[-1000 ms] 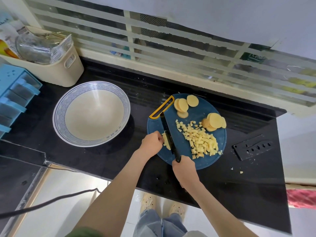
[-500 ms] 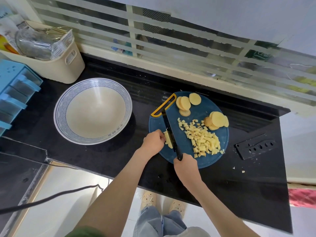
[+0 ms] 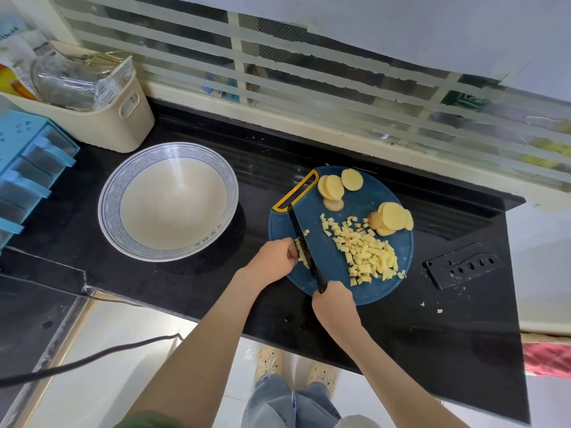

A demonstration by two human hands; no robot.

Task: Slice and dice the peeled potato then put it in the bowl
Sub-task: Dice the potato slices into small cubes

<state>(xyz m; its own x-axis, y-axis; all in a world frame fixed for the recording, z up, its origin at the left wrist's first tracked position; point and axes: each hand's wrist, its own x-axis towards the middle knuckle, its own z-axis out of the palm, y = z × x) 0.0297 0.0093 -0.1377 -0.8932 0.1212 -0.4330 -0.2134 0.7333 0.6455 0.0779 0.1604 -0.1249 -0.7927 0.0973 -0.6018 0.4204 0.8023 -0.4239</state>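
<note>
A round blue cutting board (image 3: 336, 273) lies on the black counter. My left hand (image 3: 273, 259) holds down a small stack of potato strips (image 3: 301, 253) at the board's left side. My right hand (image 3: 333, 304) grips the handle of a black knife (image 3: 304, 239), whose blade lies against those strips. A heap of potato dice (image 3: 364, 251) covers the board's middle. Round potato slices lie in two groups, one at the back (image 3: 335, 186) and one at the right (image 3: 392, 217). The wide white bowl (image 3: 168, 200) with a blue patterned rim stands to the left, with nothing in it.
A black knife sheath (image 3: 460, 268) lies right of the board, with a few potato crumbs (image 3: 431, 307) near it. A cream basket (image 3: 102, 118) with packets and a blue drawer unit (image 3: 27, 171) stand at the back left. The counter edge runs just below my hands.
The knife has worked on through the strips under my left hand, a small step to the left. The camera view has shifted a little. Bowl and slices have not moved.
</note>
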